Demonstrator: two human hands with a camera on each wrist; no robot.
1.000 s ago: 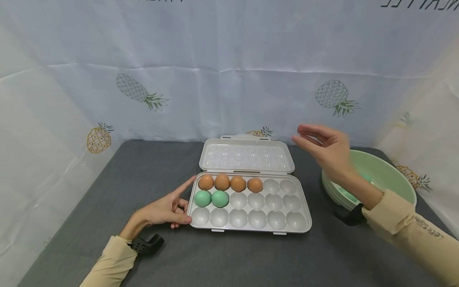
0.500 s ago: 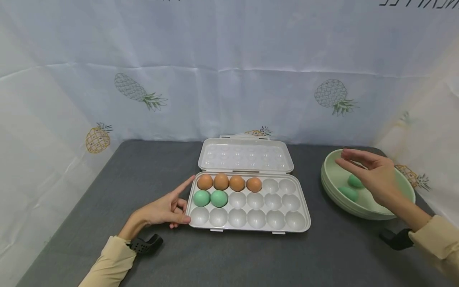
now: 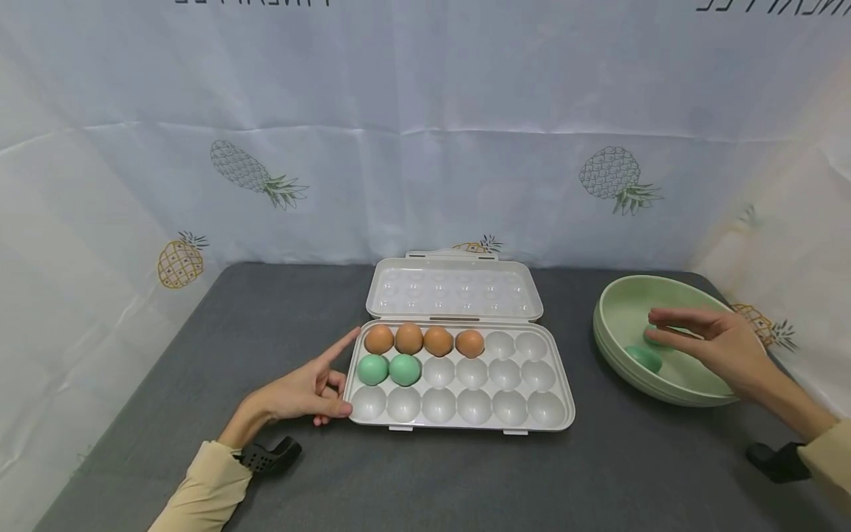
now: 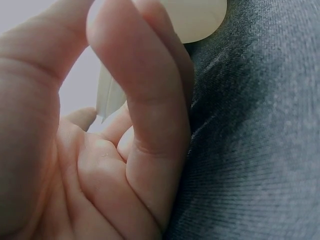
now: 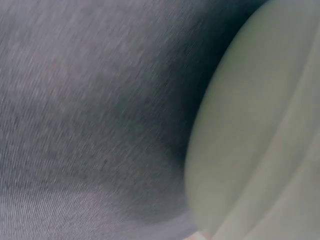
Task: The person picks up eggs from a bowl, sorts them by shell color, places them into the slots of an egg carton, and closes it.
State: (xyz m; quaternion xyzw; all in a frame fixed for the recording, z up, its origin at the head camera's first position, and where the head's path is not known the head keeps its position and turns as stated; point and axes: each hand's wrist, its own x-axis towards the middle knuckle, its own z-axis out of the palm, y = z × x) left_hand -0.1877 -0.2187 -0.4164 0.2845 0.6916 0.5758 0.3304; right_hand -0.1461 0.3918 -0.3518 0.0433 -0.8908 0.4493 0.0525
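A white plastic egg tray (image 3: 459,425) lies with its lid folded back, several brown eggs (image 3: 437,341) in the back row and two green eggs (image 3: 405,370) in the middle row. My left hand (image 3: 302,388) holds the tray's left end, index finger at the back corner and thumb at the front corner; the other fingers (image 4: 150,100) are curled in. Over a pale green bowl (image 3: 621,307) at the right is my right hand (image 3: 725,351), thumb and fingers extended and apart. Its fingertips overlap one green egg in the bowl; another green egg (image 3: 643,358) lies just in front.
The bowl rests in a stack of similar bowls on the dark grey cloth (image 3: 459,480). The raised lid (image 3: 455,288) leans back behind the tray. White curtains with pineapple prints (image 3: 610,174) hang at the back and sides.
My right hand has moved right from beside the tray's lid to the bowl and lowered into it. The left hand stays on the tray, whose eggs have not changed.
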